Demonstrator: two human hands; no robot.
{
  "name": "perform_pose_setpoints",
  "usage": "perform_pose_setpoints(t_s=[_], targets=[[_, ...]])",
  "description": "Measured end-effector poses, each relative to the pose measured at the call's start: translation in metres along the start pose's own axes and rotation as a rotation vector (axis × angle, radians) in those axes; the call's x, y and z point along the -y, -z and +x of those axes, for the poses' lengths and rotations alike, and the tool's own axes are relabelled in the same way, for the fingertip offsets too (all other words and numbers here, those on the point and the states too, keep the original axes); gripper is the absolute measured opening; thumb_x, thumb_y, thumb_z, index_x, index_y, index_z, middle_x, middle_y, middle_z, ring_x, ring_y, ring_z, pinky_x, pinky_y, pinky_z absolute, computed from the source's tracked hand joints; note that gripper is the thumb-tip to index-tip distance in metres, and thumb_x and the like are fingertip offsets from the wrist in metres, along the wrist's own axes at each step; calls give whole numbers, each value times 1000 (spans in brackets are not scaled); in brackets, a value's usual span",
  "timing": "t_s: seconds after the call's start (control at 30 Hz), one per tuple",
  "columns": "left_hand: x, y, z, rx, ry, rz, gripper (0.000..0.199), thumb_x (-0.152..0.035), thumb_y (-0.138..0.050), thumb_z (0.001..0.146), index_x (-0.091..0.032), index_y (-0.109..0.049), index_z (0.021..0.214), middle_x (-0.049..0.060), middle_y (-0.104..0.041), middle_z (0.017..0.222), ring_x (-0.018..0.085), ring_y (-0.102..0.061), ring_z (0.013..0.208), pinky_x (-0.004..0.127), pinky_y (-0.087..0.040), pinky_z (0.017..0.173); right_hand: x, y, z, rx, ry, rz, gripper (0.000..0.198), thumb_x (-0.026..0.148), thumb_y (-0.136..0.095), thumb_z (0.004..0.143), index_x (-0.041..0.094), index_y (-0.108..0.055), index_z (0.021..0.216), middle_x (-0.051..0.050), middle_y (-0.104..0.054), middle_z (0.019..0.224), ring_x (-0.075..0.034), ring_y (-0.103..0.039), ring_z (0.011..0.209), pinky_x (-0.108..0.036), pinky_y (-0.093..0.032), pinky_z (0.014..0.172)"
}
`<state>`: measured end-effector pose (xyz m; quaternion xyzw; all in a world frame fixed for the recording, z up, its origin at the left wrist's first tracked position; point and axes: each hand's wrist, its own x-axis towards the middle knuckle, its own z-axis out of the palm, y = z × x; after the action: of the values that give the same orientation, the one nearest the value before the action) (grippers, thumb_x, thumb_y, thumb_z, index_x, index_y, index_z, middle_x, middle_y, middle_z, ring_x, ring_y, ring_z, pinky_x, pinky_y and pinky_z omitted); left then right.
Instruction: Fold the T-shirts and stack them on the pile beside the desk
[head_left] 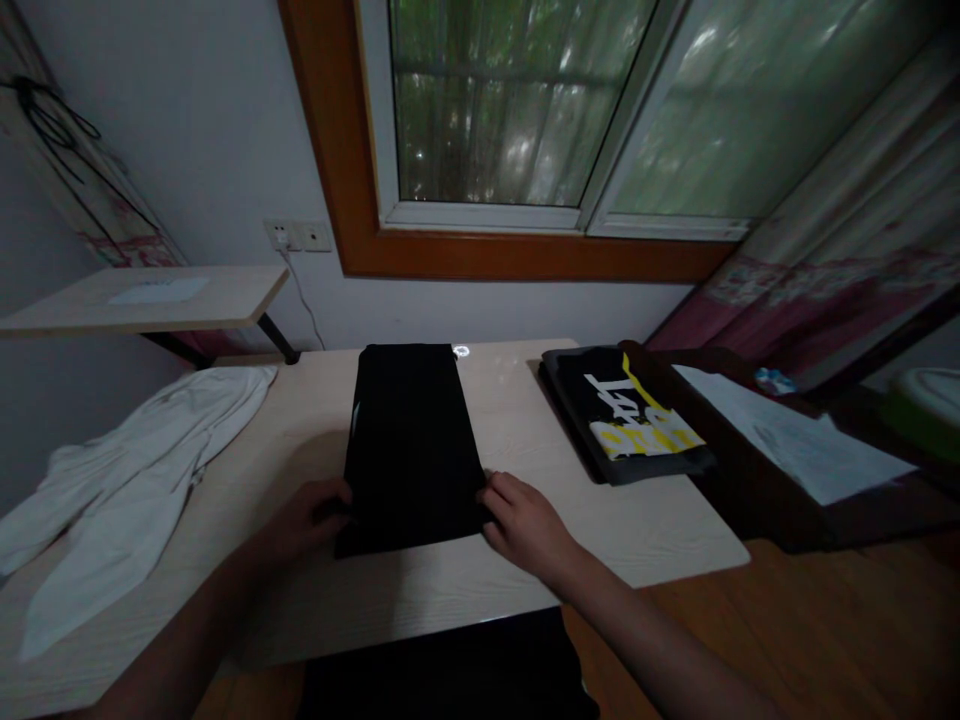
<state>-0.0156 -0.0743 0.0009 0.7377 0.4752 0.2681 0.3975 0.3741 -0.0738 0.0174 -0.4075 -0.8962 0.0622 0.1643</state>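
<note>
Here I am, both hands at the folded black cloth (411, 450), which lies flat mid-table, its near edge just short of the table's near edge. My right hand (525, 520) pinches its right side near the close corner; my left hand (311, 515) is curled at the left side, too shadowed for me to tell whether it grips.

Over to the right, well apart, sits a stack of folded dark clothes (626, 415), white and yellow print on top. Off left sprawls a rumpled white garment (150, 470), its far end by the dark legs of a raised shelf (225, 295) with a paper sheet (159, 290) on it.

Underneath, a pale wood-grain table (517, 400)! Beyond it, a white wall, a socket (300, 236) with a plugged-in cord, and an orange-brown-framed window (517, 110). Far right hangs a floral curtain (847, 230); below, wooden floor (795, 620).
</note>
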Motion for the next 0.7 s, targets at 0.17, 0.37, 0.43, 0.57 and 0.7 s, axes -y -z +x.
perform_pose_setpoints(t_s=[0.17,0.37,0.43,0.57,0.7], targets=[[-3,1,1,16,-47,-58,19,-38,-61,91,-19,-59,88,2,-66,86,18,-63,82,27,-50,75,-2,2,-5,-28,97,-40,24,14,-59,80,18,-64,104,-10,-60,99,-26,-55,96,-40,-51,87],[-3,6,0,57,-17,-6,38,-46,-51,97,-18,-64,76,1,-65,73,15,-61,69,25,-46,67,-6,4,-2,43,151,7,19,17,-59,82,20,-64,101,-7,-60,96,-25,-53,95,-41,-47,88],[-2,9,-1,68,-9,23,46,-47,-44,100,-18,-65,72,1,-64,68,14,-61,66,26,-46,67,-8,5,0,38,177,56,14,21,-61,86,21,-65,99,-7,-60,94,-24,-53,95,-40,-46,87],[-5,12,-4,90,78,67,46,-48,-45,100,-18,-69,73,1,-67,67,14,-62,64,26,-46,65,-12,8,5,21,213,158,12,32,-63,92,21,-66,94,-6,-61,89,-23,-55,92,-39,-46,86],[-13,15,-7,195,214,72,39,-51,-55,94,-19,-73,81,2,-72,76,16,-67,72,26,-49,68,-18,9,16,13,250,233,19,31,-59,97,20,-65,81,-4,-60,82,-20,-56,86,-37,-47,84]])
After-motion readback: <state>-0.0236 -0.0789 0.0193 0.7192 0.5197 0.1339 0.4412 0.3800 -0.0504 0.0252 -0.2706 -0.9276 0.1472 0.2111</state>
